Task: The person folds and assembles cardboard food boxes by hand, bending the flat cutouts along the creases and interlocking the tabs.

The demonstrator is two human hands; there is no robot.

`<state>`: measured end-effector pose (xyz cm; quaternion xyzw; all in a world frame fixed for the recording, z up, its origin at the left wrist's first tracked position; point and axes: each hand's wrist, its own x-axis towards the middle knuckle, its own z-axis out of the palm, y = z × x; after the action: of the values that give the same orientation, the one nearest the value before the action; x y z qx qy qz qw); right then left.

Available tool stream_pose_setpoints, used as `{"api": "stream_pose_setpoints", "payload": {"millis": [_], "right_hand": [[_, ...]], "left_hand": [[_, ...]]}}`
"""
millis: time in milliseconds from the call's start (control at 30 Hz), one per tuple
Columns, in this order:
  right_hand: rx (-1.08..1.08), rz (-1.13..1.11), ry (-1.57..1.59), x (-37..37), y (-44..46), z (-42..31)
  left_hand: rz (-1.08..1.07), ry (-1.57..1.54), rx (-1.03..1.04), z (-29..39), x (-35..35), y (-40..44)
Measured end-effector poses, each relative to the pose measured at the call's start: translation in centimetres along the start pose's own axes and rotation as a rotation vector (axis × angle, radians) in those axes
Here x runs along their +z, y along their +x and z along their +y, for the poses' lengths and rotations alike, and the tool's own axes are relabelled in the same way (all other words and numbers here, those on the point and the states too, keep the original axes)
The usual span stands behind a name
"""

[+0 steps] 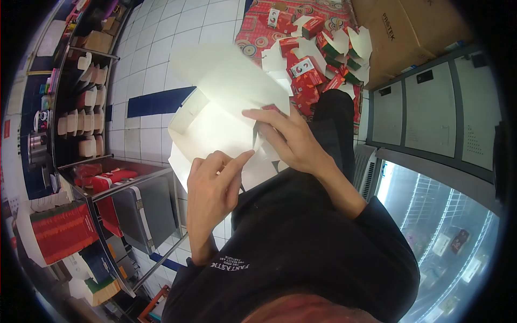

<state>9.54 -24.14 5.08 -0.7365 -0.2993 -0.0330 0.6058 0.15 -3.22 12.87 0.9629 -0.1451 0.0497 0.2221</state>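
Observation:
A white cardboard box, partly folded with its lid flap raised, rests over my lap. My left hand is at its near side, thumb and index finger pinched together on the box's edge. On the right, my right hand holds the near right corner, index finger over the wall and thumb beneath it. The two hands are close together but apart. The box's inside is white, and its far left corner stands upright.
Several red and white boxes lie on a red patterned mat ahead. A metal rack and a stack of red cartons stand left. Grey lockers, a large brown carton and a lit glass-front fridge are right.

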Motion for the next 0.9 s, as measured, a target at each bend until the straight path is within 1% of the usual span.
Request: {"api": "stream_pose_setpoints", "payload": {"millis": [33, 100, 133, 167, 200, 233, 267, 300, 367, 400, 467, 500, 533, 567, 633, 667, 733, 767, 833, 867, 900], "right_hand": [[0.0, -0.002, 0.001, -0.1, -0.1, 0.1], [0.143, 0.014, 0.096, -0.2, -0.5, 0.4], [0.142, 0.016, 0.096, 0.0, -1.0, 1.5], [0.202, 0.097, 0.291, 0.4, -1.7, 3.1], [0.26, 0.177, 0.487, 0.5, -1.8, 3.7], [0.26, 0.174, 0.488, 0.7, -1.9, 3.8], [0.187, 0.181, 0.46, 0.8, -2.0, 3.8], [0.114, 0.189, 0.432, 0.9, -1.8, 3.6], [-0.005, 0.145, 0.3, 0.5, -1.4, 2.7], [-0.027, 0.022, 0.231, 0.3, -1.3, 1.9], [-0.05, -0.099, 0.16, 0.3, -1.1, 1.2], [-0.004, -0.182, 0.185, 0.4, -0.9, 1.0], [0.042, -0.265, 0.21, 0.4, -0.9, 0.9], [0.04, -0.264, 0.209, 0.5, -0.9, 0.9], [0.145, -0.21, 0.315, 0.6, -0.8, 1.1], [0.145, -0.21, 0.315, 0.6, -0.9, 1.2], [0.172, -0.076, 0.333, 0.5, -1.1, 1.6], [0.171, -0.075, 0.333, 0.9, -1.3, 1.7], [0.156, 0.163, 0.306, 2.0, -1.7, 1.5], [0.155, 0.164, 0.305, 2.1, -1.8, 1.2], [0.109, 0.147, 0.208, 2.1, -1.9, 0.8]], "left_hand": [[-0.019, -0.014, -0.01, -0.2, 0.1, 0.0], [-0.037, -0.026, -0.016, -0.3, 0.1, 0.1], [0.028, -0.071, -0.059, -0.2, 0.0, 0.2], [0.092, -0.116, -0.104, -0.2, -0.1, 0.3], [0.093, -0.116, -0.104, -0.2, 0.3, 0.1], [0.228, -0.236, -0.248, -0.3, 0.9, -0.3], [0.363, -0.356, -0.392, -0.4, 1.2, -0.5], [0.365, -0.357, -0.391, -0.6, 1.3, -0.4], [0.341, -0.254, -0.264, -1.1, 1.2, -0.2], [0.319, -0.24, -0.215, -1.2, 1.3, -0.1], [0.285, -0.257, -0.199, -0.8, 1.3, 0.1], [0.256, -0.272, -0.185, -0.4, 1.2, 0.3], [0.259, -0.313, -0.224, 0.0, 1.2, 0.4], [0.26, -0.311, -0.222, -0.3, 1.1, 0.4], [0.253, -0.277, -0.147, -1.1, 0.8, 0.3], [0.252, -0.277, -0.147, -1.0, 0.8, 0.3], [0.26, -0.345, -0.158, -0.7, 0.6, 0.2], [0.26, -0.344, -0.156, -0.6, 0.5, 0.2], [0.23, -0.344, -0.224, -0.5, 0.3, 0.1], [0.23, -0.345, -0.223, -0.5, 0.2, 0.2], [0.244, -0.299, -0.183, -0.6, 0.1, 0.4]]}}
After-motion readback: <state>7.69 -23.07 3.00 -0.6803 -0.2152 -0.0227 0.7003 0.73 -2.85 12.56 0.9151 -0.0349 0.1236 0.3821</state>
